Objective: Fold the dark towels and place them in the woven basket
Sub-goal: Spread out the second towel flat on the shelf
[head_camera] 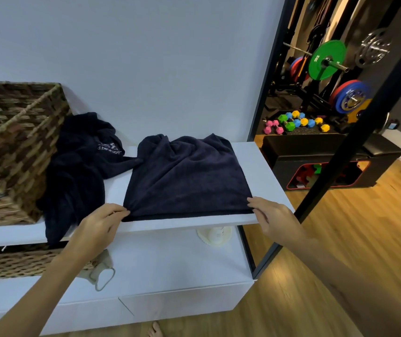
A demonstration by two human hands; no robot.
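We hold a navy towel [185, 176] by its two near corners on the white shelf [262, 161]; our left hand [99, 227] pinches the left corner and our right hand [271, 218] pinches the right corner, the hands well apart at the shelf's front edge; the towel seems already doubled once, because a second layer shows along its near edge, but its far part is bunched and not smooth; a second dark towel [80, 166], with pale lettering, lies crumpled between this one and the woven basket [19, 147], touching the basket's side and hanging over the shelf edge; something dark shows inside the basket at the left, perhaps a towel, we cannot tell; so we judge the task is early: one towel half folded, one untouched.
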